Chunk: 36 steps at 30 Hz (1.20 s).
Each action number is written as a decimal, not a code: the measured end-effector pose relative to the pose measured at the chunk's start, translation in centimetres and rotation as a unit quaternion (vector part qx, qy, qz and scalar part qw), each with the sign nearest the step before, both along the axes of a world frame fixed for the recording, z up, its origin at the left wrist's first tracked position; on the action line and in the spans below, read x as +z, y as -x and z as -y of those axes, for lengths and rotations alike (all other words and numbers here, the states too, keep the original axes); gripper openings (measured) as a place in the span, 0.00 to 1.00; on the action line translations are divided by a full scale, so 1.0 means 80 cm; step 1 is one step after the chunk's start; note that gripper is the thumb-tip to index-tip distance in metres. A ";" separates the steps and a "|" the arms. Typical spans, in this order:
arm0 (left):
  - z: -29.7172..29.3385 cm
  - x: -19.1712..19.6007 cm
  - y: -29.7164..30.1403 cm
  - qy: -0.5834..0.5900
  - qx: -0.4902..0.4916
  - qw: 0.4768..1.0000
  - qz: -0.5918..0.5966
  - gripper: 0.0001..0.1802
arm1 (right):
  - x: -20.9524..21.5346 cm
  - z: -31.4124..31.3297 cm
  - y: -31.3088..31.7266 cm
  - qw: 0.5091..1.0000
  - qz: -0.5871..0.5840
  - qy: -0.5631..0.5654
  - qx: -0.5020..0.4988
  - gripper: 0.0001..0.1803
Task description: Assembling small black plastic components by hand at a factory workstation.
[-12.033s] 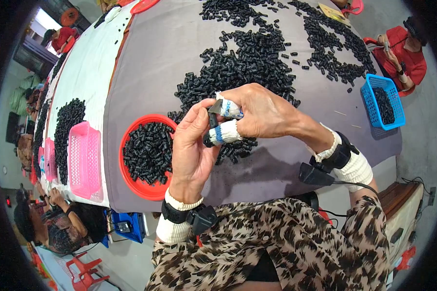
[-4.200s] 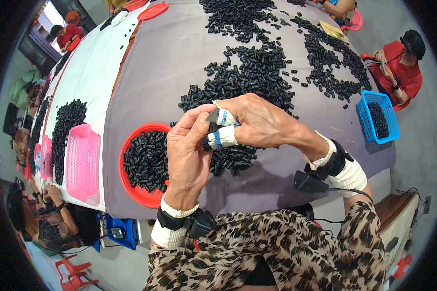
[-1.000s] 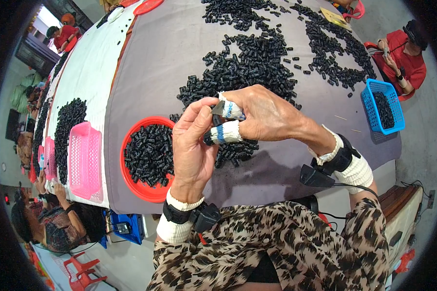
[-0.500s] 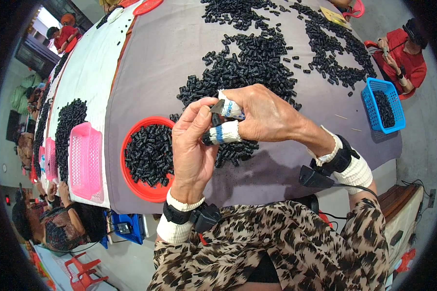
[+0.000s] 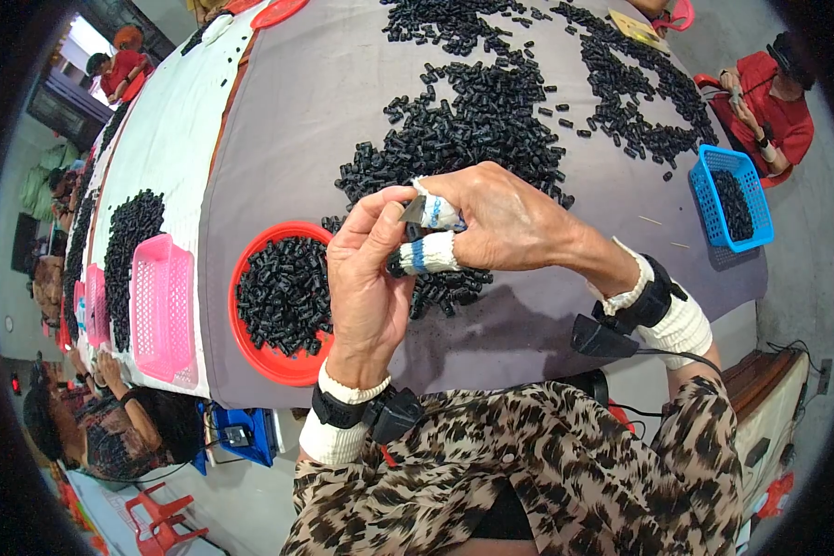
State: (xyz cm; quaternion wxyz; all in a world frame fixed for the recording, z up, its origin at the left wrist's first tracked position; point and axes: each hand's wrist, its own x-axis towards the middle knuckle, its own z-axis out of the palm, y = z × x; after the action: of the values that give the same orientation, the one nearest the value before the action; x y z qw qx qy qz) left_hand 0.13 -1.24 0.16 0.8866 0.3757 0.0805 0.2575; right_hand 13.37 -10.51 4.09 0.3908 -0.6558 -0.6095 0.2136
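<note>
My left hand (image 5: 372, 264) is closed, thumb and fingertips pinched on a small black part (image 5: 410, 230) that is mostly hidden between the hands. Against it from the right comes my right hand (image 5: 510, 218), closed around a dark grey blade (image 5: 415, 209) whose pointed tip shows by my left thumb. White cloth with blue marks covers the right thumb and a finger. Beyond and below both hands spreads a big pile of small black cylindrical parts (image 5: 482, 125). Just left of my left hand stands a round red tray (image 5: 238, 320) full of similar parts.
A pink basket (image 5: 164, 361) stands on the white-covered table to the left. At the right edge is a blue basket (image 5: 763, 222) holding black parts. More parts (image 5: 635, 93) lie at the far right, near a person in red (image 5: 778, 130). Two thin sticks (image 5: 651, 220) lie on the grey cloth.
My hands keep nearly the same pose, with the blade tilted very slightly differently. At the left, another person's hands have shifted a little.
</note>
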 end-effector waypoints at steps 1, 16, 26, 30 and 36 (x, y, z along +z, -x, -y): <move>0.001 0.000 0.000 -0.008 0.001 1.000 0.003 0.12 | 0.003 0.000 0.001 1.000 -0.014 0.011 0.003 0.13; -0.001 0.002 0.000 0.032 -0.025 0.999 0.014 0.15 | 0.004 0.001 0.002 0.998 -0.061 -0.001 -0.029 0.17; 0.003 0.008 -0.006 0.069 -0.002 0.997 -0.017 0.13 | -0.002 0.002 -0.002 0.997 -0.067 -0.009 -0.027 0.18; -0.003 -0.004 -0.002 0.084 -0.030 0.996 0.019 0.13 | -0.001 0.001 -0.002 0.997 -0.075 0.003 -0.017 0.19; 0.002 0.005 -0.002 0.053 -0.012 0.998 0.007 0.12 | 0.003 0.002 -0.003 0.999 -0.032 0.027 -0.004 0.21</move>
State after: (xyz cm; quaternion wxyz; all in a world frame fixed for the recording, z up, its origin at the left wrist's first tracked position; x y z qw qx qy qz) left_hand 0.25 -1.40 0.53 0.9088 0.3271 0.0837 0.2451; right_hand 13.59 -10.67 4.36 0.3928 -0.6615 -0.5882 0.2495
